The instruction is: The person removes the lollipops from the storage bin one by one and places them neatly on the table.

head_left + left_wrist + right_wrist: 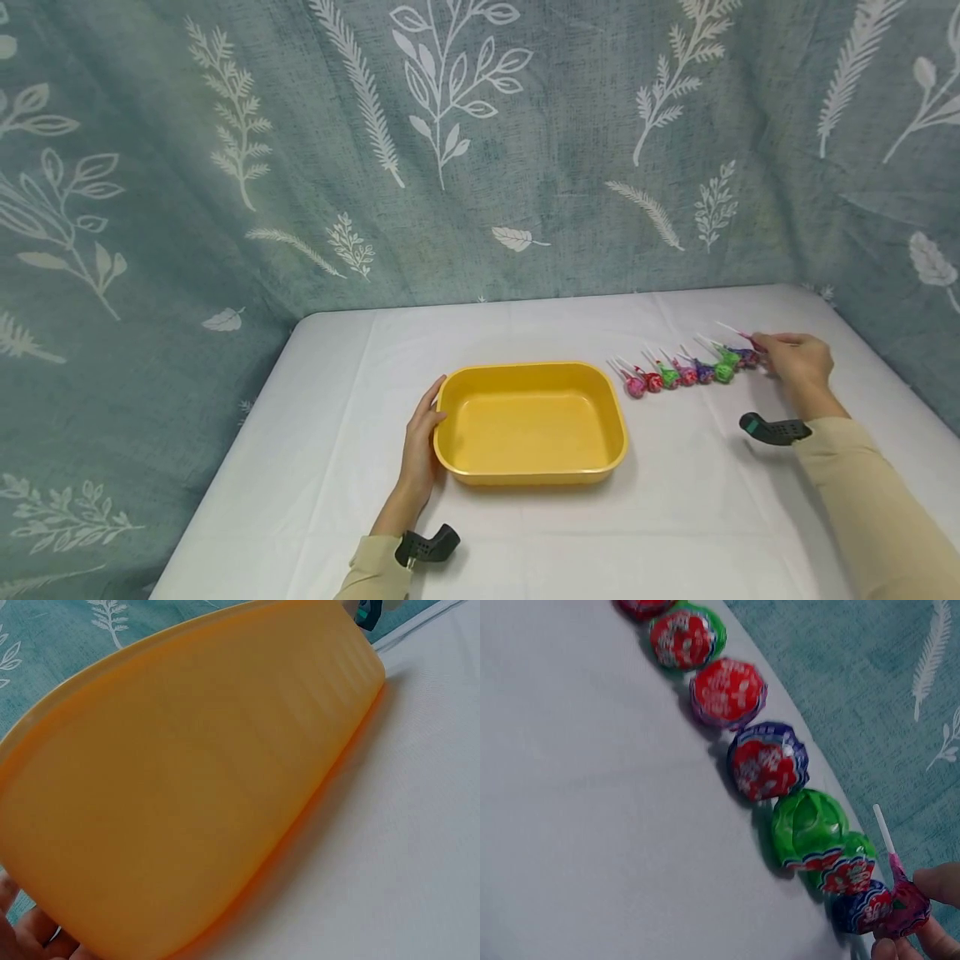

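Note:
A yellow plastic tub (531, 479) with rounded corners stands on the white tablecloth. At its left side my left hand (420, 446) grips the rim; in the left wrist view, fingers (34, 930) show at the tub's corner. Over on the right, my right hand (802, 362) pinches a pink-wrapped lollipop (906, 907) by its candy end, its white stick pointing up and away. Beside it runs a slanting row of wrapped lollipops, among them a dark blue one (862, 907), a green one (808, 829) and a pink one (635, 386) nearest the tub.
A white cloth (555, 542) covers the table. Behind and beside it hangs a teal curtain (465, 242) with white leaf prints. Each wrist wears a black camera mount, the right one (776, 430) above the cloth.

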A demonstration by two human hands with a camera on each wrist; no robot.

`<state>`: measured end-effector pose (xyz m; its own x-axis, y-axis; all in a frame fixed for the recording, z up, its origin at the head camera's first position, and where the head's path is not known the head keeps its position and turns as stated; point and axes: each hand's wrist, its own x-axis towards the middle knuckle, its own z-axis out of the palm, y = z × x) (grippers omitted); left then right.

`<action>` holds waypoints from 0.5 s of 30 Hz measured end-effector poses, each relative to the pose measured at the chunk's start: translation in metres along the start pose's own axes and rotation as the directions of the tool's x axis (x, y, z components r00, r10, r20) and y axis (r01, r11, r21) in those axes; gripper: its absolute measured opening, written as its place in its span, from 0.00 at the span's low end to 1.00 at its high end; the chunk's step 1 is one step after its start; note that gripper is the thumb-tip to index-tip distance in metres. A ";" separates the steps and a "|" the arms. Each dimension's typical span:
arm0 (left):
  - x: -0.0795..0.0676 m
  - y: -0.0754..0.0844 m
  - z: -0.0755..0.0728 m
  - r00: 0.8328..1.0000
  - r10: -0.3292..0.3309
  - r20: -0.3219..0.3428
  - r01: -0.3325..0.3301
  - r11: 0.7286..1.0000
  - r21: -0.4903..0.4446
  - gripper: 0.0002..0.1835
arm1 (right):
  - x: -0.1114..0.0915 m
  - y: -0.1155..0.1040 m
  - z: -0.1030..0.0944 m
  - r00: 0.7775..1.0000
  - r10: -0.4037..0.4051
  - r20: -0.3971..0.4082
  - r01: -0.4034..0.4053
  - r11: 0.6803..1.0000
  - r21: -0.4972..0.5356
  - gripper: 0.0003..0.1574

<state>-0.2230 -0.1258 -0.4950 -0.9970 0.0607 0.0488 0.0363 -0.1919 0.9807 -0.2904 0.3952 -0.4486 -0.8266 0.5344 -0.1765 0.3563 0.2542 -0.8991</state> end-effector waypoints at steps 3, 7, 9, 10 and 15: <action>0.000 0.000 0.000 1.000 -0.010 0.002 0.010 1.000 -0.009 0.30 | 0.003 0.002 0.002 1.000 0.011 -0.005 -0.011 1.000 0.012 0.17; 0.000 0.000 0.000 1.000 -0.016 0.004 0.016 1.000 -0.004 0.30 | 0.006 0.004 0.004 1.000 0.008 -0.021 -0.008 1.000 -0.010 0.19; 0.000 0.000 0.000 1.000 -0.019 0.002 0.019 1.000 0.001 0.30 | 0.007 0.004 0.005 0.999 0.010 -0.036 -0.011 1.000 -0.027 0.20; -0.001 0.000 0.000 1.000 -0.016 0.003 0.016 1.000 0.001 0.30 | 0.007 0.005 0.005 0.999 0.010 -0.044 -0.011 0.999 -0.037 0.21; 0.000 0.000 0.000 1.000 -0.011 -0.004 0.011 1.000 0.006 0.30 | 0.006 0.006 0.009 0.998 0.005 -0.069 -0.009 0.999 -0.050 0.23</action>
<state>-0.2232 -0.1263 -0.4948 -0.9976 0.0591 0.0368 0.0253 -0.1853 0.9824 -0.2972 0.3930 -0.4581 -0.7927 0.5901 -0.1531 0.3847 0.2894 -0.8765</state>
